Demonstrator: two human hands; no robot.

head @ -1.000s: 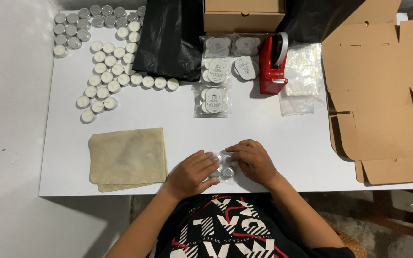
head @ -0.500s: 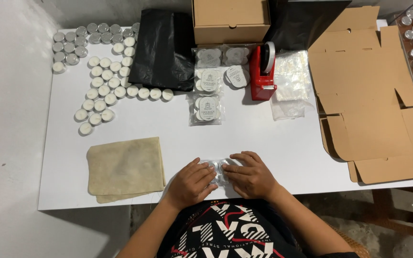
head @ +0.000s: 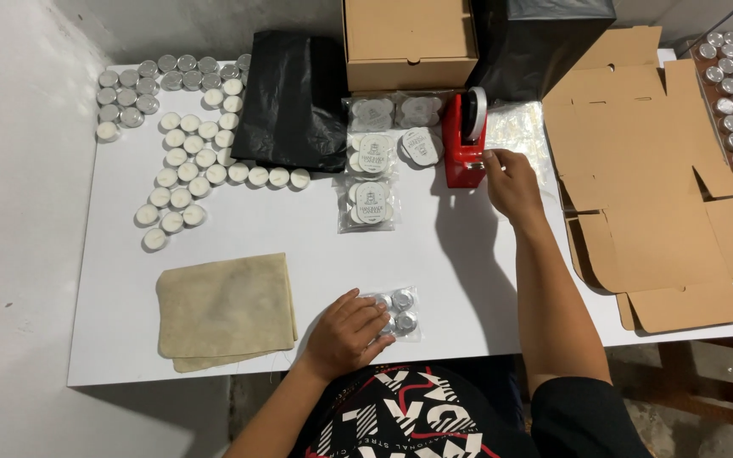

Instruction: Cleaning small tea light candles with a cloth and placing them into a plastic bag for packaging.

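Left hand (head: 351, 329) pins a clear pouch of tealights (head: 399, 311) flat, fingers spread; right hand (head: 511, 180) – fingers curled – reaches the red tape dispenser (head: 465, 142). Pouch looks unsealed; three finished packs (head: 372, 179) beside dispenser, loose candles (head: 188, 161) remain.

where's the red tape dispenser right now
In the head view the red tape dispenser stands at the table's far side, right of centre, beside the bagged candle packs, with the right hand touching its right side.

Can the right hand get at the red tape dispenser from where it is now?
Probably yes. The right hand is already stretched out beside the red tape dispenser, fingertips at its front end, with only bare table between them. The left hand rests on the small clear packet near the table's edge.
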